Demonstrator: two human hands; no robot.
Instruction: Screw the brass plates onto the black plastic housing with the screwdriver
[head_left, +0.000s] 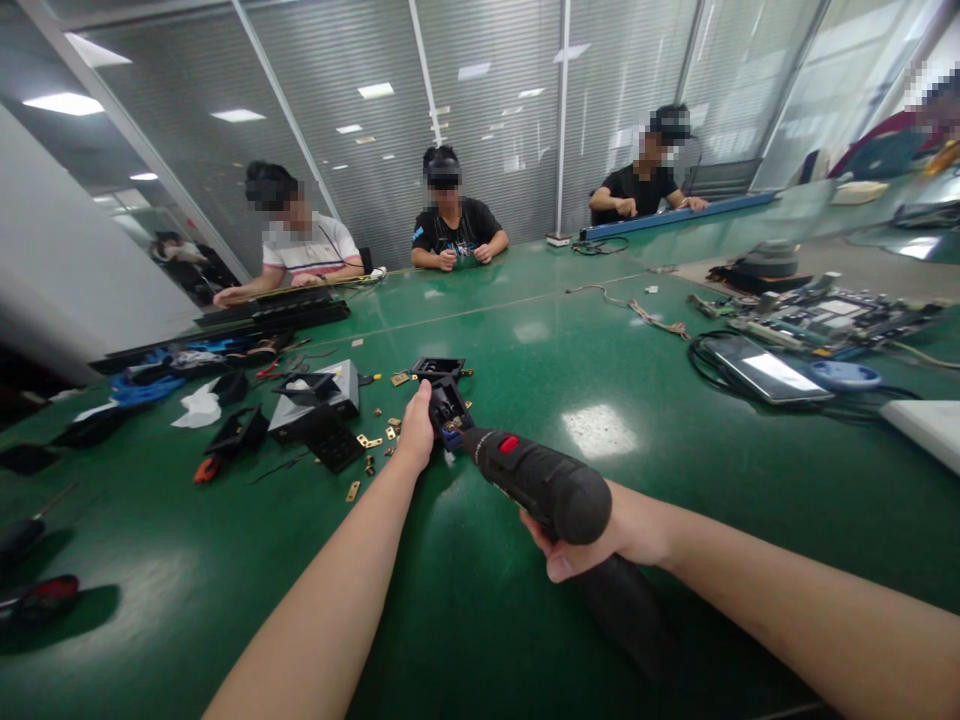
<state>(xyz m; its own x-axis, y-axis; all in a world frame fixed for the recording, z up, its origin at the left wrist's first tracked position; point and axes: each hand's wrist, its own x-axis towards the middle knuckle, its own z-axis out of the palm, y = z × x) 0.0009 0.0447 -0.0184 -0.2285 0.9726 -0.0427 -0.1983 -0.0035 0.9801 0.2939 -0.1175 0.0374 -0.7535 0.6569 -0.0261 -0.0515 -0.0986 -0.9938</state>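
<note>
Beside the left hand (418, 428), brass plates (391, 433) lie within reach; it pinches a black housing (447, 402), apparently steadying it against the power screwdriver (536, 475) the right hand (591, 550) clasps.

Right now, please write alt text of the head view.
The right hand points a drill at a black part held by the left hand, over a green table. Brass-coloured pieces lie nearby; people sit opposite.
</note>
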